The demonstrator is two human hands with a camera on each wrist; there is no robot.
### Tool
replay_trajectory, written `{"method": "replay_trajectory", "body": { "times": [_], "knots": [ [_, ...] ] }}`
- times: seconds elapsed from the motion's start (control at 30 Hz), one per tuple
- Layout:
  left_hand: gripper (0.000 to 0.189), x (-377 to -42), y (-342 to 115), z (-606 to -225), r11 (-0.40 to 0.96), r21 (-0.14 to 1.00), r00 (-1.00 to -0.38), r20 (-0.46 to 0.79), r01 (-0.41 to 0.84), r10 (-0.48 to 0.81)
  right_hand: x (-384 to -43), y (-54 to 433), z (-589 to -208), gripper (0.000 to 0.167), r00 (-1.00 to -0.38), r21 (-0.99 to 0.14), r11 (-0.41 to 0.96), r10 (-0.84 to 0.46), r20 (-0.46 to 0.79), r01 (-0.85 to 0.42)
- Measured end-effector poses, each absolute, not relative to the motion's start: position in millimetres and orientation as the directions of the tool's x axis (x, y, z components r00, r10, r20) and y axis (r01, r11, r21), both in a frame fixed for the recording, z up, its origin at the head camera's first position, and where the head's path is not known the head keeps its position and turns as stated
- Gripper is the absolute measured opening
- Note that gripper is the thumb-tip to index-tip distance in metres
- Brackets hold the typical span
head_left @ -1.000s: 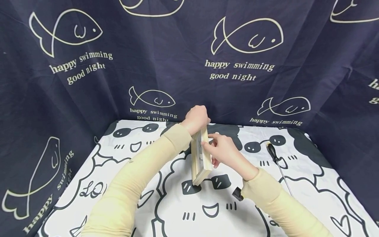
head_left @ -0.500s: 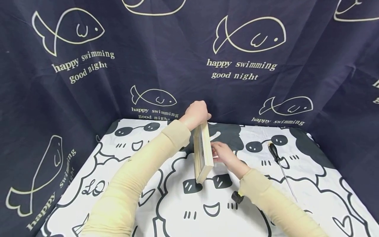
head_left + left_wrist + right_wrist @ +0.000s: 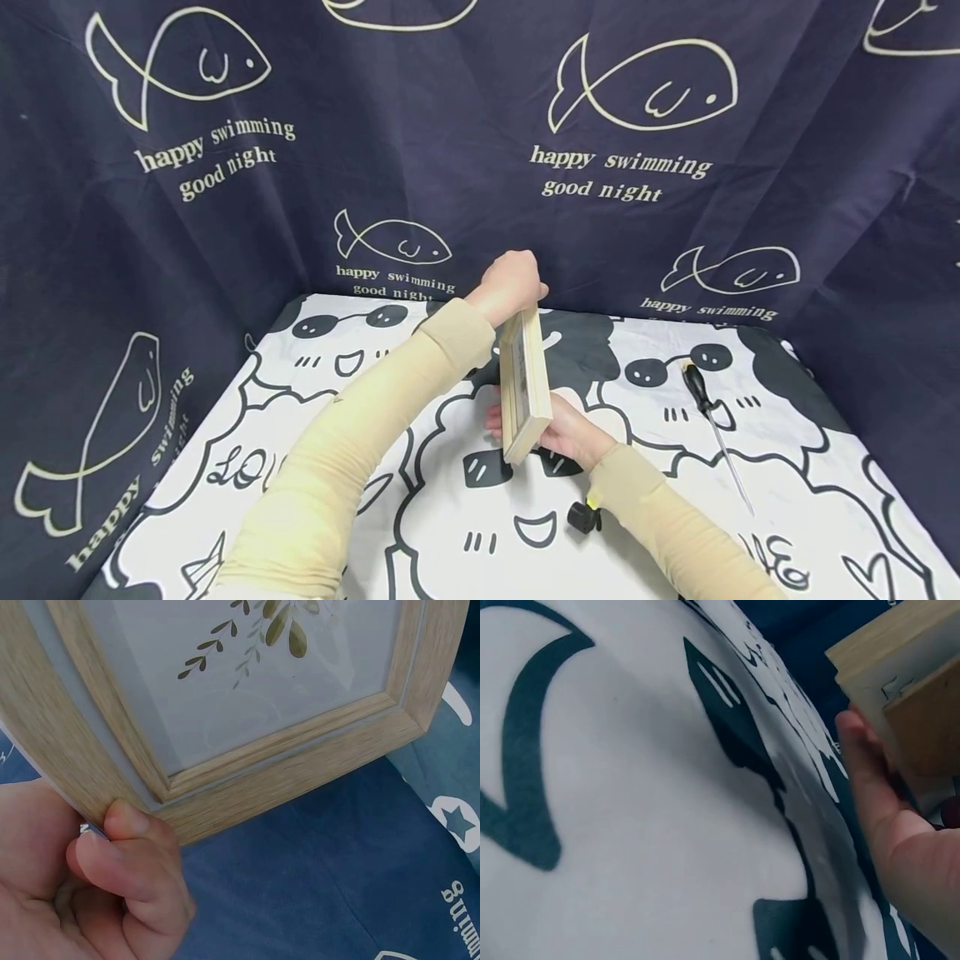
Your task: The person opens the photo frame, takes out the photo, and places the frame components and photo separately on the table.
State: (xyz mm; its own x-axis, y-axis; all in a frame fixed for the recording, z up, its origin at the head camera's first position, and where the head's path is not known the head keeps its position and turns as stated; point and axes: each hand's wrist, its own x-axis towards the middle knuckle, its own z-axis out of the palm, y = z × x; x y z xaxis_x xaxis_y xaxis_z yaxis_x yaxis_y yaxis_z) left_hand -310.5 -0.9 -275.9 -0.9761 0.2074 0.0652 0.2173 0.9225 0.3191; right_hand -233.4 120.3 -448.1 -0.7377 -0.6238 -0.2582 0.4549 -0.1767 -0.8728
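Observation:
A light wooden picture frame [image 3: 525,387] stands on edge, tilted, above the middle of the table. In the left wrist view, its glazed front [image 3: 247,697] bears a print of olive-green leaves. My left hand [image 3: 512,285] pinches it at an upper corner, between thumb and curled fingers [image 3: 127,821]. Low on its far side is my right hand [image 3: 564,427], palm turned upward. Its fingertips [image 3: 492,421] show past the frame's left edge, and the frame hides the stretch between. From the right wrist, a straight finger [image 3: 862,754] lies along the frame's brown backing [image 3: 930,724].
A screwdriver [image 3: 696,386] with a black handle and long shaft lies to the right on the sheep-print cloth [image 3: 465,575]. A small black object with a yellow part [image 3: 582,517] sits beside my right sleeve. A dark blue fish-print curtain [image 3: 480,125] hangs behind.
My right hand has left the frame's right side and moved down and left beneath and behind it, turning palm up. The left hand has kept its pinch, shifting slightly right with the frame.

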Motion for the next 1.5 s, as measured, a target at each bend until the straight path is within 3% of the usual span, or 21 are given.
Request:
{"method": "replay_trajectory", "body": {
  "times": [0.17,0.6,0.83,1.07,1.5],
  "knots": [
    [0.029,-311,-1,-277,0.929,0.310,-0.979,0.047,0.202,0.197,-233,122,-450,0.055,-0.704,-0.854,-0.192,-0.666,-0.249,0.483],
    [0.023,-315,-10,-281,0.900,0.379,-0.976,0.066,0.215,0.206,-234,139,-444,0.048,-0.748,-0.872,-0.147,-0.591,-0.301,0.466],
    [0.036,-316,-21,-281,0.876,0.423,-0.969,0.020,0.233,0.248,-233,153,-438,0.035,-0.780,-0.892,-0.093,-0.530,-0.332,0.442],
    [0.031,-316,-31,-282,0.841,0.495,-0.966,-0.016,0.217,0.259,-231,162,-430,0.032,-0.825,-0.917,-0.049,-0.457,-0.332,0.396],
    [0.025,-314,-41,-285,0.719,0.670,-0.953,-0.055,0.185,0.297,-228,177,-420,0.033,-0.845,-0.927,-0.040,-0.427,-0.322,0.373]
  ]
}}
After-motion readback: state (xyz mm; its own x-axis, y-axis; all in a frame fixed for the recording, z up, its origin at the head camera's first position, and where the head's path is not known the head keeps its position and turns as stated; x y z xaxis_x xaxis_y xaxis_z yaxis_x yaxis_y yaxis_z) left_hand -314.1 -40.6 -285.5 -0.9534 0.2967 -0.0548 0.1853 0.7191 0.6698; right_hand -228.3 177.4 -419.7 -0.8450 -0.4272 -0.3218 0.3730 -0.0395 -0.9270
